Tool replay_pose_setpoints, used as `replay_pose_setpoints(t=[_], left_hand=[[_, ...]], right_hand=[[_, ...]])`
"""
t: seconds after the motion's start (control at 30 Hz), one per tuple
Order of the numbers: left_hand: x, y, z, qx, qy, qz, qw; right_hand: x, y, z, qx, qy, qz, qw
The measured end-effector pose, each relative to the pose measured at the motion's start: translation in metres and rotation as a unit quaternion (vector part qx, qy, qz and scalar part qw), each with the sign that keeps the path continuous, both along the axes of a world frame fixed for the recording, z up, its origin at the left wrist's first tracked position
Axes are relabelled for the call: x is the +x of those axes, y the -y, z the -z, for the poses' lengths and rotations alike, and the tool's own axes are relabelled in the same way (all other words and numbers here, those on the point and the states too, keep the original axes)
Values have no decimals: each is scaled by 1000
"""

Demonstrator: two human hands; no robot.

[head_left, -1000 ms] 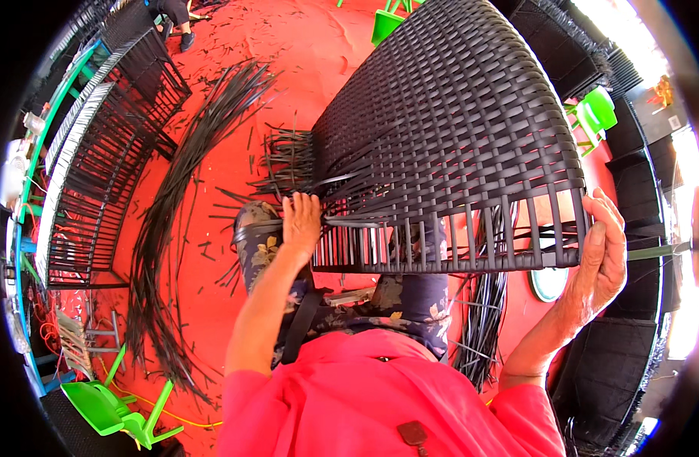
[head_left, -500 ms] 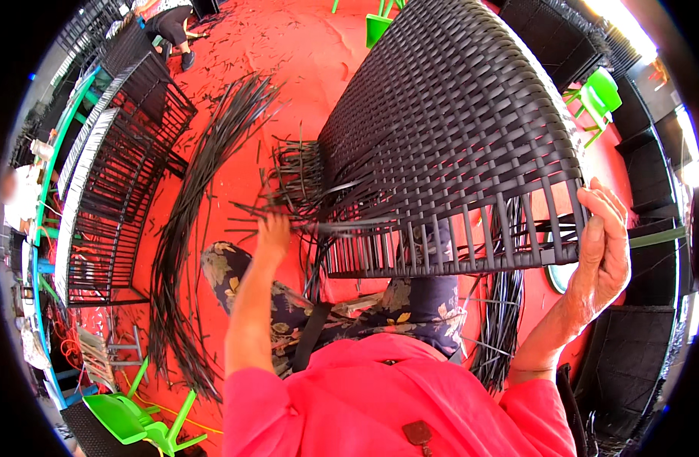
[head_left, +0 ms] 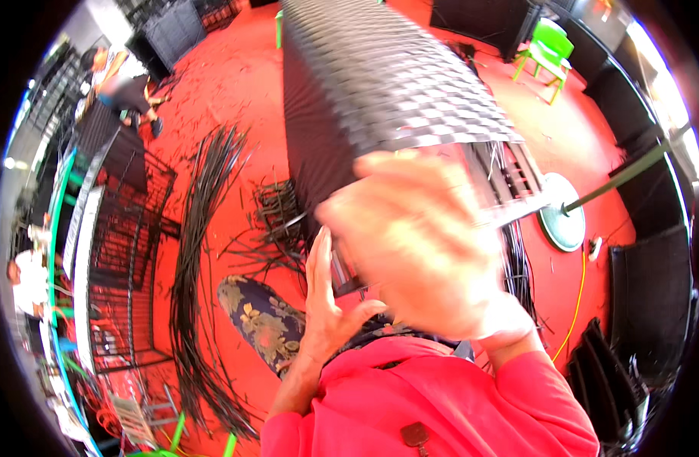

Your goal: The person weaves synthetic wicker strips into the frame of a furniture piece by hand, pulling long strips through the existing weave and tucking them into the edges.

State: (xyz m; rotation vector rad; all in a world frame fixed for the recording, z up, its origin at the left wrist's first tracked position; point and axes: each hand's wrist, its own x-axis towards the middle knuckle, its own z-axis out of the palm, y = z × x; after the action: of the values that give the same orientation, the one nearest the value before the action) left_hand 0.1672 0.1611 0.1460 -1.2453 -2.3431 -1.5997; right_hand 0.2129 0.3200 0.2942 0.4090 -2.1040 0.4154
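Observation:
A large dark woven wicker furniture piece [head_left: 395, 84] stands in front of me. Its woven face tilts away, a dark plain side shows on its left, and bars of its frame show at the near right. My left hand [head_left: 327, 305] is at its near left corner, fingers stretched up and thumb spread; whether it touches the frame I cannot tell. My right hand [head_left: 422, 244] is raised over the near end, smeared by motion and hiding part of the piece. Its fingers are too blurred to read. A tangle of black strips [head_left: 277, 213] lies beside the piece.
A long bundle of black strips [head_left: 193, 274] lies on the red floor at left, beside black metal frames [head_left: 125, 274]. At right are a round base with a pole [head_left: 563, 228] and a green chair [head_left: 546, 53]. Another person [head_left: 125, 95] sits at the far left.
The wicker piece has turned, and its near edge of bare bars is now largely hidden. My right hand has left its right corner and come to the middle. The left moved lower and to the right.

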Motion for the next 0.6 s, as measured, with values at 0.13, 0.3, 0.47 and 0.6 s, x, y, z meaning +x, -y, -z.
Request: replay_pose_setpoints(t=[0.13, 0.3, 0.47, 0.6], left_hand=[[8, 27, 22, -58, -100, -102, 988], [-5, 60, 11, 48, 74, -232, 969], [-8, 56, 0, 10, 60, -252, 966], [-1, 51, 4, -43, 17, -242, 969]], right_hand=[[0, 54, 1, 38, 13, -169, 985], [21, 82, 76, -86, 45, -368, 925], [28, 55, 122, -233, 200, -290, 907], [40, 32, 126, -309, 283, -285, 862]])
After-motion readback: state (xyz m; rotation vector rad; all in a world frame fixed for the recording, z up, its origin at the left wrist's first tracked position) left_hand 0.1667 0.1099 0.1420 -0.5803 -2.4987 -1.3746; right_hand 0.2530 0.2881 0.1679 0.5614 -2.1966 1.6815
